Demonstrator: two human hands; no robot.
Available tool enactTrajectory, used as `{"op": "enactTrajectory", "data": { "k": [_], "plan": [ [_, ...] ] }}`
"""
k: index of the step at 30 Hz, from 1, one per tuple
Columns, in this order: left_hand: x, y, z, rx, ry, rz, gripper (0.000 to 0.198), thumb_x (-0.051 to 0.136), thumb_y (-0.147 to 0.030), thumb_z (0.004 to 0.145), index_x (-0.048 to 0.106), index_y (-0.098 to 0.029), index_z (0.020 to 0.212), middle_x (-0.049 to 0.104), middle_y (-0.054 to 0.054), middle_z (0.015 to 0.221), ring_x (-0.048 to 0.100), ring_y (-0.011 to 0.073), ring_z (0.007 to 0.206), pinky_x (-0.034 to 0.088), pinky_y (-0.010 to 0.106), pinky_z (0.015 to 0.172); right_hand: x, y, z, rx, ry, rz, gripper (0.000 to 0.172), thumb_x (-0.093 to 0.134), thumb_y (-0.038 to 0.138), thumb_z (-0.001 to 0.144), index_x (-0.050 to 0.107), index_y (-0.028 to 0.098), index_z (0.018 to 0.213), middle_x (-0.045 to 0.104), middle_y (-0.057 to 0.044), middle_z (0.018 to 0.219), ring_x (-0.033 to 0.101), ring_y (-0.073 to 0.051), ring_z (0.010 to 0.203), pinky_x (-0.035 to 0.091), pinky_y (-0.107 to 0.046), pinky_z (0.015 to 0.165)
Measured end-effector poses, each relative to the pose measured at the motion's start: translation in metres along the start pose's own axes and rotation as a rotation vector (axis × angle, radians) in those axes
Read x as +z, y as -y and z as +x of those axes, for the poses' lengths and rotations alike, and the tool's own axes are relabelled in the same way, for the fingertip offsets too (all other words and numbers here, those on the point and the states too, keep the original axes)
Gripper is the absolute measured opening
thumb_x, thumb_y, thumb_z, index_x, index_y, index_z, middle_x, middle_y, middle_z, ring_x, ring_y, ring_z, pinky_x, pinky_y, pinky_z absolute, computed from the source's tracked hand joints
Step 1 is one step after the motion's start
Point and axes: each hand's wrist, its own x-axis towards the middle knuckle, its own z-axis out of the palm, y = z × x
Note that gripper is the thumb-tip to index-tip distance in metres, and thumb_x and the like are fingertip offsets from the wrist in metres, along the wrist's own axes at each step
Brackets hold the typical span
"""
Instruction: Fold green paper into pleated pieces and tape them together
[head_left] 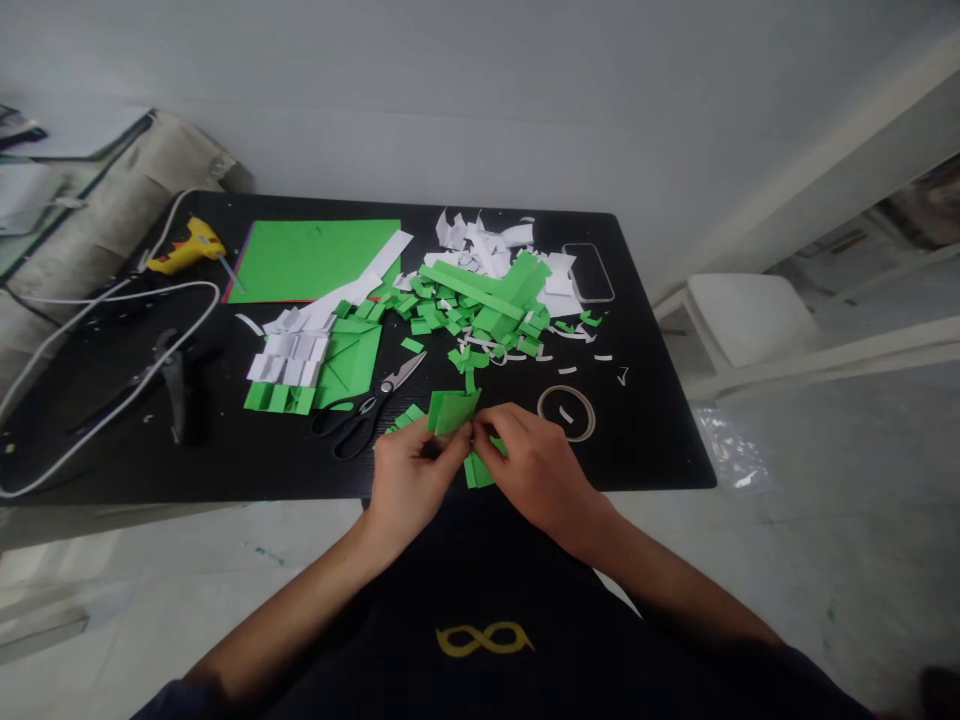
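At the table's front edge my left hand (414,462) is closed on a folded piece of green paper (452,410), which stands up above the thumb. My right hand (534,462) meets it from the other side, its thumb and index finger pinched together at the paper's lower right edge. The fingertips hide what exactly is between them. More green paper (478,472) shows below and between the hands. Black-handled scissors (369,405) lie partly open just left of my left hand, blades pointing away. Small folded green pieces (409,415) lie behind that hand.
Behind the hands is a heap of green paper pieces (491,300) and white scraps (480,245). A roll of tape (566,413) and a clear phone case (589,272) lie to the right. Green sheets (315,260), a yellow glue gun (187,247) and a white cable (112,297) occupy the left.
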Motion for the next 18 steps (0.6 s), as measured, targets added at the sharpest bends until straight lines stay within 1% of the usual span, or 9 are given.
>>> {"op": "enactTrajectory", "data": {
  "k": [4,9,12,15,18],
  "plan": [
    [0.001,0.0002,0.0004,-0.021,-0.003,-0.042,0.028,0.075,-0.035,0.089,0.073,-0.017,0.068,0.071,0.0,0.063,0.058,0.012,0.054,0.045,0.023,0.052,0.0013,-0.0011,0.0009,0.001,-0.007,-0.003,0.02,0.057,0.009,0.102,0.066,0.018,0.088,0.072,-0.006,0.081,0.069,-0.02,0.073,0.051,-0.031,0.067],
    [0.0006,-0.0026,0.002,-0.036,-0.023,-0.089,0.025,0.076,-0.034,0.087,0.076,-0.017,0.069,0.075,0.002,0.063,0.062,0.0128,0.053,0.047,0.023,0.05,0.0018,-0.0022,0.0015,0.019,-0.017,0.036,0.018,0.058,0.008,0.101,0.065,0.019,0.088,0.072,-0.006,0.083,0.068,-0.02,0.074,0.05,-0.031,0.067],
    [0.0003,-0.0044,0.0033,-0.048,-0.024,-0.12,0.02,0.076,-0.033,0.086,0.078,-0.018,0.073,0.078,0.002,0.065,0.067,0.014,0.053,0.05,0.023,0.05,0.0011,-0.0022,0.0013,0.027,-0.029,0.047,0.016,0.059,0.007,0.1,0.065,0.018,0.09,0.072,-0.006,0.084,0.068,-0.019,0.074,0.05,-0.03,0.068],
    [0.0001,-0.0047,0.0047,-0.063,-0.019,-0.159,0.017,0.075,-0.032,0.086,0.079,-0.018,0.078,0.081,0.004,0.07,0.074,0.0166,0.059,0.057,0.024,0.055,-0.0008,-0.0027,0.0013,0.038,-0.034,0.053,0.016,0.058,0.007,0.098,0.064,0.019,0.089,0.072,-0.005,0.083,0.068,-0.018,0.073,0.05,-0.03,0.068],
    [-0.001,-0.0034,0.0063,-0.085,-0.027,-0.183,0.017,0.076,-0.032,0.085,0.077,-0.018,0.075,0.083,0.005,0.072,0.079,0.0188,0.063,0.062,0.026,0.059,-0.0048,-0.0079,0.0024,0.063,-0.034,0.05,0.016,0.057,0.008,0.097,0.064,0.02,0.089,0.072,-0.005,0.084,0.069,-0.019,0.075,0.051,-0.03,0.069]
  ]
}}
